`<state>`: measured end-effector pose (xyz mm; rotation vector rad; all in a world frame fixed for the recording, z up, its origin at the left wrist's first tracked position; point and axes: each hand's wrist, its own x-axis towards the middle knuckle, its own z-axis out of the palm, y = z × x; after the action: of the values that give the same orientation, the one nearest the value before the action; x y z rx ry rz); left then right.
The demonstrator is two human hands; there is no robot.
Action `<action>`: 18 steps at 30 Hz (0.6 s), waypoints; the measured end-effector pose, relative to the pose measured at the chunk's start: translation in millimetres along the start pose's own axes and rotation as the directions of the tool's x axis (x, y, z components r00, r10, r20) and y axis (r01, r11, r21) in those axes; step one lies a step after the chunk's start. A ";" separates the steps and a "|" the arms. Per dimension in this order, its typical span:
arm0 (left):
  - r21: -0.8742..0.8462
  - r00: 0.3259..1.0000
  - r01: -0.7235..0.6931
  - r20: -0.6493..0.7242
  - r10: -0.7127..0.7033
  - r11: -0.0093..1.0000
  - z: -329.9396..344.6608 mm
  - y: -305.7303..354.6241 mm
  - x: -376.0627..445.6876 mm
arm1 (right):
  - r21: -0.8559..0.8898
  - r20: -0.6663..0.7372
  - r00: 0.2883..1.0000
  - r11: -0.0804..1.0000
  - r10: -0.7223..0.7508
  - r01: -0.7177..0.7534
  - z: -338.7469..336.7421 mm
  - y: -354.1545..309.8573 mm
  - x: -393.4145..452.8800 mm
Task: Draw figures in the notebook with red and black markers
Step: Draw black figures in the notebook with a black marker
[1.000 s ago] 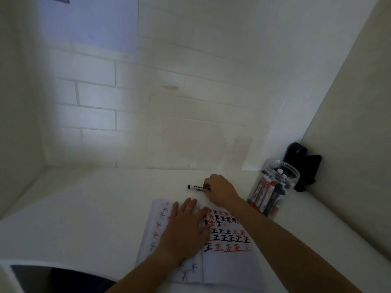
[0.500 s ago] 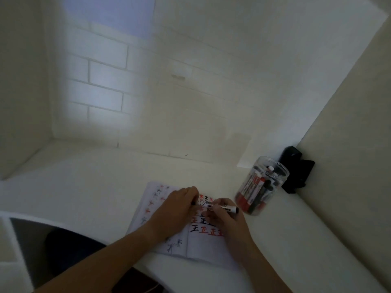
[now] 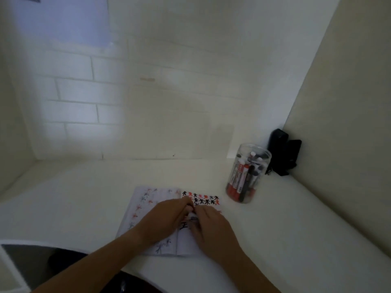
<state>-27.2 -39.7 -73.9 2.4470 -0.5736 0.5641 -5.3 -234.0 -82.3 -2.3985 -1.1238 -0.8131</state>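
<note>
White desk (image 3: 84, 199) carries notebook (image 3: 146, 199), marker jar (image 3: 246, 176), black object (image 3: 282, 153).

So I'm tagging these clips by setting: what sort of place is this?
Probably a small indoor study or desk nook: a white desk boxed in by plain walls, an open notebook of marker figures, and a clear jar of markers in the corner.

My notebook (image 3: 148, 210) lies open and flat near the front edge of the desk (image 3: 74, 197), its pages white. Rows of small red and black star-like figures run along the top of the right page, with fainter ones scattered down the left page and a black character lower down. The marker (image 3: 193, 218) shows only as a small dark bit over the notebook's middle, mostly hidden.
</note>
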 end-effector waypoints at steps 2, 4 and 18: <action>0.021 0.998 -0.010 -0.070 0.012 1.000 0.0 1.7 0.5 | -0.013 -0.052 0.998 0.999 0.030 -0.030 5.7 -8.3 2.9; 0.054 0.991 -0.011 -0.134 0.019 0.998 -1.3 4.6 0.4 | -0.076 -0.091 0.996 0.997 0.017 -0.024 8.5 -10.0 4.5; 0.196 0.980 -0.092 -0.155 0.123 0.976 4.2 -9.3 -0.7 | -0.219 -0.072 0.997 0.976 -0.015 -0.001 2.6 -23.5 1.9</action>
<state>-21.9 -35.0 -81.3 2.5223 -0.6107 0.8953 -21.9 -217.1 -81.1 -2.5184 -1.0634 -1.0695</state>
